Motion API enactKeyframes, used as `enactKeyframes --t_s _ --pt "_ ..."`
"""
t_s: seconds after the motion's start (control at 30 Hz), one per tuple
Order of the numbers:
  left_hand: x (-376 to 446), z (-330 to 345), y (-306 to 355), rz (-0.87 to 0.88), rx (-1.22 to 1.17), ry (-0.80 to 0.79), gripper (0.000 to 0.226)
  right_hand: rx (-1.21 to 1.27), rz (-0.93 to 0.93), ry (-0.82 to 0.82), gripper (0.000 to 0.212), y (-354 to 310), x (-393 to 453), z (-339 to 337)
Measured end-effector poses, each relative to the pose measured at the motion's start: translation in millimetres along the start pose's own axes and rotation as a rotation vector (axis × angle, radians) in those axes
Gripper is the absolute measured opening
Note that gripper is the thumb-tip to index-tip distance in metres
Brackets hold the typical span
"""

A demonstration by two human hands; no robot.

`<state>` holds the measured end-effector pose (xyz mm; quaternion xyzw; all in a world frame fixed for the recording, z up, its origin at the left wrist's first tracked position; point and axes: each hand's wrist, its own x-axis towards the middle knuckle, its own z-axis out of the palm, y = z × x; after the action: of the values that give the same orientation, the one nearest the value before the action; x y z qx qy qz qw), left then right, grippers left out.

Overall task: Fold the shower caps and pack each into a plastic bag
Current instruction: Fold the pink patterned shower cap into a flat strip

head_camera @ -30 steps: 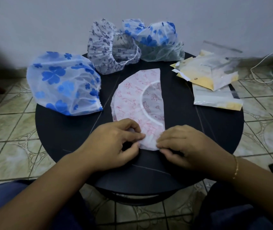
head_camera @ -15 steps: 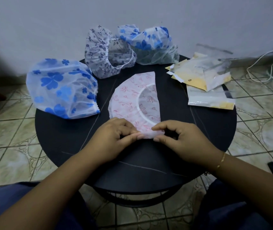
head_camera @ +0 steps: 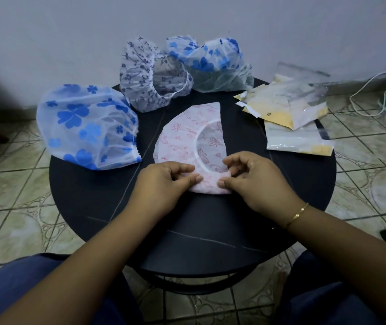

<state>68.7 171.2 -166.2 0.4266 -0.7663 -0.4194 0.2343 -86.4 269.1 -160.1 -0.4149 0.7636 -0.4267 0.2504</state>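
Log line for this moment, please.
step: folding pink cap | left hand: pinching near end | right hand: pinching near end | three caps unfolded | bags: untouched

Both forearms reach in from 6 o'clock, converging toward the centre; the left hand [head_camera: 163, 181] lies palm down, thumb and curled fingers pinching at its 3 o'clock side; the right hand [head_camera: 255, 181] mirrors it, thumb pinching toward 9 o'clock, fingers arched and lifted; a thin bracelet [head_camera: 296, 215] circles the right wrist.
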Motion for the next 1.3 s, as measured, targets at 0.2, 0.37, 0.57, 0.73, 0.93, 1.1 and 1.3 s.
enactKeyframes --t_s 0.2,0.37,0.57,0.73,0.93,1.1,1.3 --pt "0 0 4 0.026 0.128 0.0 0.019 -0.287 -0.143 0.042 0.025 0 -5 0" --pt "-7 2 5 0.128 0.242 0.051 0.03 -0.671 -0.471 0.147 0.02 5 -16 2" --pt "-3 4 -6 0.503 0.383 0.085 0.026 -0.889 -0.636 0.143 0.034 9 -24 1" --pt "5 -6 -9 0.64 0.534 -0.112 0.055 -0.932 -0.555 0.06 0.042 3 -27 -1" --pt "4 -4 -9 0.695 0.588 -0.079 0.042 -0.877 -0.523 -0.002 0.045 3 -23 -4" --pt "2 -9 -5 0.665 0.528 -0.13 0.048 -0.77 -0.541 0.034 0.04 5 -21 -7" --pt "-7 -16 8 0.463 0.353 -0.133 0.044 -0.468 -0.365 -0.159 0.02 -1 -16 -19"
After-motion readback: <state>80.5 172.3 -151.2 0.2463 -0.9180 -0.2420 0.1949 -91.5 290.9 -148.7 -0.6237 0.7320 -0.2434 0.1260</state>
